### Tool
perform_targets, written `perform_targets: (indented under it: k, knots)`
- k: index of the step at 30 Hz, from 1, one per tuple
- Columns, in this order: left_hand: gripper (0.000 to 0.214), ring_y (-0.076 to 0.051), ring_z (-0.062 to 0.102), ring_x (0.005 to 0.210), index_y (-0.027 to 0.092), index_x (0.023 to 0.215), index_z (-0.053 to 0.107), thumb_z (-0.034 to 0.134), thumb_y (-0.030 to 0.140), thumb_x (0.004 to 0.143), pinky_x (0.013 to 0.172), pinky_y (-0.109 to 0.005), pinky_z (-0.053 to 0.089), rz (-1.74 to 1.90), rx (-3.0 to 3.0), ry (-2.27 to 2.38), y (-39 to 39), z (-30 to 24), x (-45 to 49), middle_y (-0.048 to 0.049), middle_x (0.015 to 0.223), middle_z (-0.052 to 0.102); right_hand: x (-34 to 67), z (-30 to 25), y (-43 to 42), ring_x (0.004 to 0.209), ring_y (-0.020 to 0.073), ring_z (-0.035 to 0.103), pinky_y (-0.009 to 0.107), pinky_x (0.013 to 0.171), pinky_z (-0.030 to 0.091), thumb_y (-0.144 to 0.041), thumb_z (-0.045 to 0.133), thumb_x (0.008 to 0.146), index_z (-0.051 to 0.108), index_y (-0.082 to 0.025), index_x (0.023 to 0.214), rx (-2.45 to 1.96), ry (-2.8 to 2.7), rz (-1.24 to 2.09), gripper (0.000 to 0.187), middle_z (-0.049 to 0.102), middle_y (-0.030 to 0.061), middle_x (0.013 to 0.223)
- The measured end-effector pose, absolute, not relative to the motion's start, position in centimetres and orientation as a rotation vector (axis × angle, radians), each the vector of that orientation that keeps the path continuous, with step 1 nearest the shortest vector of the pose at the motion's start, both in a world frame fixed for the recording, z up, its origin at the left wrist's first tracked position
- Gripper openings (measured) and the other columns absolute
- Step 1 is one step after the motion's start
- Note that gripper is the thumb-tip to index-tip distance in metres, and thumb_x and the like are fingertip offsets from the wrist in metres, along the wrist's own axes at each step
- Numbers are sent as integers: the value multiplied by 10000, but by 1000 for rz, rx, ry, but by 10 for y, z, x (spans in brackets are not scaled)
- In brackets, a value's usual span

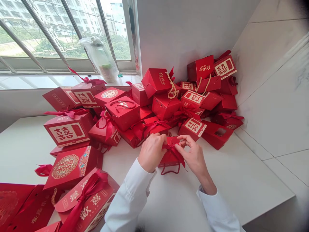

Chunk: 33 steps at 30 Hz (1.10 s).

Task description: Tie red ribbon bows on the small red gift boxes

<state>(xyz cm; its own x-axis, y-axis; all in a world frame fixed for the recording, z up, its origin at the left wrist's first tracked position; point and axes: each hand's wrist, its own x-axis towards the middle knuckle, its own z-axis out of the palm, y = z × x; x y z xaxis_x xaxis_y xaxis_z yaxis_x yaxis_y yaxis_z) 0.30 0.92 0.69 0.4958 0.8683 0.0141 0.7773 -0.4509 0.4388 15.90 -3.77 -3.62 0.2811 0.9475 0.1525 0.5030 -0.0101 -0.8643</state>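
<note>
A small red gift box (pixel 169 158) lies on the white counter (pixel 241 190) between my hands, with a red rope handle (pixel 170 169) hanging toward me. My left hand (pixel 152 152) pinches a red satin ribbon (pixel 173 149) at the box's top. My right hand (pixel 190 155) grips the same ribbon from the other side, its thumb and forefinger curved close together. The fingers hide part of the knot and the box lid. White sleeves cover both my forearms.
Many red gift boxes with gold and cream double-happiness labels form a heap (pixel 154 103) behind my hands, and more lie at the lower left. A window (pixel 65 35) and a plastic bag (pixel 100 59) on its sill stand at the back, and a marble-like wall (pixel 272 87) rises right.
</note>
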Motion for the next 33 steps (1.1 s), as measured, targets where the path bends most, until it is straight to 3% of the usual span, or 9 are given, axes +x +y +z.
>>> perform_targets:
  k: [6,9,12,19,23,26,29,33]
  knots:
    - [162,-170,550,675,187,666,536,505,35,714,552,-250,315,226,2429,1381,4,13,5,-37,758,600,156,-37,-37,719,174,610,287,709,447,-292,541,796,585,-231,953,-1657,-1344,586,174,633,-21,700]
    - [105,-170,551,676,195,694,524,576,193,786,566,-246,328,283,2381,1338,4,14,2,-17,701,592,155,-37,-38,715,173,610,292,720,443,-269,529,793,584,-233,952,-1669,-1341,577,173,632,-26,696]
    - [194,-149,518,595,205,714,493,528,328,860,543,-239,310,352,2286,1323,6,9,2,20,596,544,155,-38,-38,716,175,607,294,717,445,-272,526,790,584,-229,954,-1659,-1343,575,180,636,-19,710]
    - [128,-146,517,599,206,727,500,620,226,767,550,-237,320,357,2132,1363,6,0,6,31,620,587,157,-43,-38,693,161,592,287,728,443,-279,528,797,573,-225,963,-1604,-1354,587,180,617,-26,704]
    - [138,-159,532,677,195,892,519,529,101,791,674,-276,375,535,2408,1426,-8,-9,7,16,672,598,159,-43,-40,699,166,593,289,730,437,-279,529,801,574,-229,973,-1591,-1334,602,185,624,-27,699]
    - [189,-149,508,654,175,895,540,402,50,865,778,-335,369,682,2824,1331,-20,-21,6,-1,672,577,160,-43,-40,705,169,591,288,740,433,-268,532,797,571,-225,978,-1577,-1311,610,190,630,-29,682]
    - [236,-142,487,632,166,879,554,345,65,923,753,-328,366,831,3025,1182,-29,-32,2,-6,658,565,160,-43,-39,683,169,581,288,736,433,-257,530,784,572,-212,970,-1564,-1303,610,196,620,-28,655]
    - [210,-150,508,708,156,948,542,360,53,923,688,-290,392,1002,2924,1151,-34,-41,-4,-40,802,610,160,-44,-37,684,171,582,289,729,428,-251,535,772,578,-210,965,-1571,-1294,618,202,620,-30,647]
